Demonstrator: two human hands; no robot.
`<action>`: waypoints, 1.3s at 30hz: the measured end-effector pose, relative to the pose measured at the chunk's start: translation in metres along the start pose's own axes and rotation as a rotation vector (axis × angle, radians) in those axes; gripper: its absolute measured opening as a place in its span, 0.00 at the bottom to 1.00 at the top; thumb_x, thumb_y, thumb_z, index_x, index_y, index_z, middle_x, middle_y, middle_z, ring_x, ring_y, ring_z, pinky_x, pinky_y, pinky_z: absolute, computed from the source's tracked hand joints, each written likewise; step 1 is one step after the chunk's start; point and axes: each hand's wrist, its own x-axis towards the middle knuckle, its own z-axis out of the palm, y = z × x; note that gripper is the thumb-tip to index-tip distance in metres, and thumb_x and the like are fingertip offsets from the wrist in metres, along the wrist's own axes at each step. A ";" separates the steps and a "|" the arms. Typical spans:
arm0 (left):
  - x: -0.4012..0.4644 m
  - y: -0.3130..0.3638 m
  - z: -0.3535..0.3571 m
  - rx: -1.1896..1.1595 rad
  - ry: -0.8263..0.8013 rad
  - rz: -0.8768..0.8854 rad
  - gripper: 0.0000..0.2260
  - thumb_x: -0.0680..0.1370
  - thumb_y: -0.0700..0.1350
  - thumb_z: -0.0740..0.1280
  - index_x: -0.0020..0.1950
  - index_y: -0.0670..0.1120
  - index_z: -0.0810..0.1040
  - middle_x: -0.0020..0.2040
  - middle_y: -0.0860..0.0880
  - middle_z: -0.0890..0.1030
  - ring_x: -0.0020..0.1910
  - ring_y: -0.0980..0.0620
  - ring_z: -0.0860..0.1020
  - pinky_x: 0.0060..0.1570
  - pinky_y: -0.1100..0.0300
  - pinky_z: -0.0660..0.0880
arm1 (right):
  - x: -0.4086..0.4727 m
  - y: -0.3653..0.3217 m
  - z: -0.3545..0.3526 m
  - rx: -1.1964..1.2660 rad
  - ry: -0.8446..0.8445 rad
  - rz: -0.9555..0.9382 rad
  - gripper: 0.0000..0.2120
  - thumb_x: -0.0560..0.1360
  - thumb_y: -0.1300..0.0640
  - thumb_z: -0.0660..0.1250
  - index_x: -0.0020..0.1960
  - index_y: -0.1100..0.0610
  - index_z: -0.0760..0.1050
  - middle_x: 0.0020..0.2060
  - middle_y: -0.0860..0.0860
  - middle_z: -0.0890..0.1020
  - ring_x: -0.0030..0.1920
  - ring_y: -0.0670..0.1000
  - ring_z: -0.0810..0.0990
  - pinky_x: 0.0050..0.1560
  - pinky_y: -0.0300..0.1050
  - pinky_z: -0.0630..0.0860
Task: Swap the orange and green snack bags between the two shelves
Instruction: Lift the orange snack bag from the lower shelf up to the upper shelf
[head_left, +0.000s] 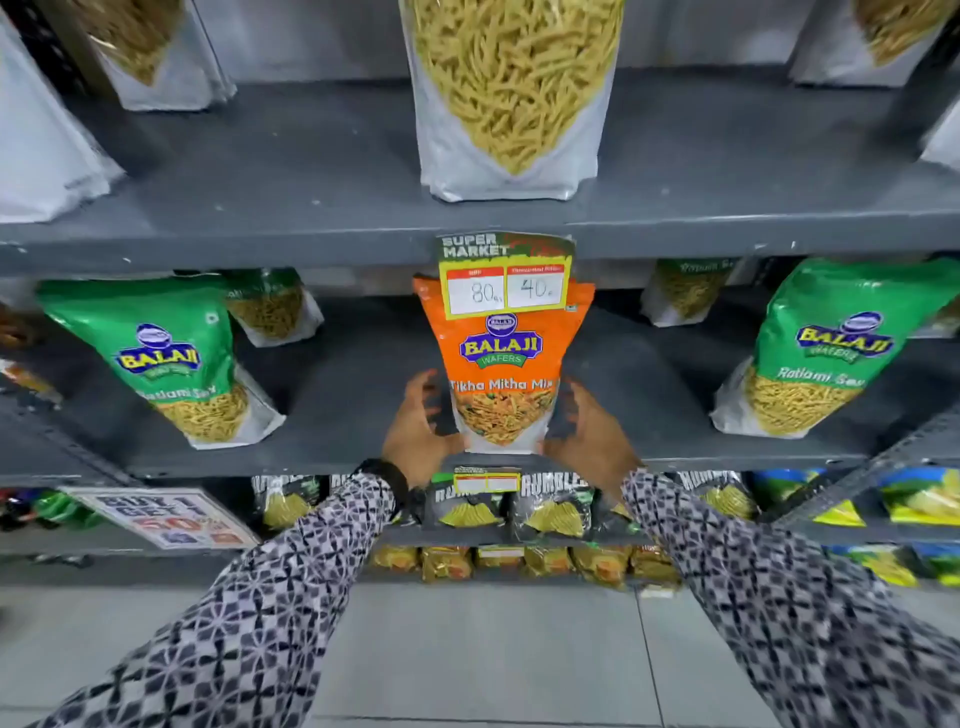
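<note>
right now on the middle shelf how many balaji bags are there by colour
Orange bag, upright at the centre between the left hand and right hand: 1
Green bags, one at the left and one at the right: 2
Total: 3

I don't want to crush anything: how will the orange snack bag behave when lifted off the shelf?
The orange snack bag is probably light for its size, being a pouch of loose mix. Its glossy film may be slippery. Standing tall on a narrow base, it seems apt to tip; left hand and right hand flank it.
</note>
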 end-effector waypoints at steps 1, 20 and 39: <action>0.007 -0.002 0.002 0.004 -0.035 0.007 0.42 0.72 0.33 0.79 0.79 0.49 0.61 0.64 0.53 0.74 0.67 0.44 0.75 0.64 0.45 0.76 | 0.013 0.003 0.004 0.035 -0.016 -0.028 0.46 0.67 0.56 0.82 0.78 0.47 0.61 0.69 0.50 0.79 0.70 0.56 0.78 0.69 0.60 0.75; -0.048 0.028 0.060 0.239 -0.241 0.086 0.31 0.73 0.44 0.80 0.70 0.53 0.68 0.61 0.54 0.77 0.65 0.47 0.77 0.62 0.52 0.76 | -0.066 0.032 -0.035 0.164 -0.014 -0.009 0.32 0.65 0.55 0.84 0.63 0.41 0.74 0.61 0.51 0.85 0.65 0.55 0.82 0.65 0.60 0.79; -0.164 0.253 0.074 0.140 -0.140 0.662 0.28 0.70 0.57 0.80 0.67 0.59 0.75 0.61 0.59 0.85 0.59 0.58 0.83 0.60 0.53 0.80 | -0.210 -0.098 -0.228 0.144 0.378 -0.355 0.25 0.75 0.58 0.77 0.68 0.45 0.74 0.56 0.41 0.84 0.56 0.37 0.81 0.53 0.33 0.77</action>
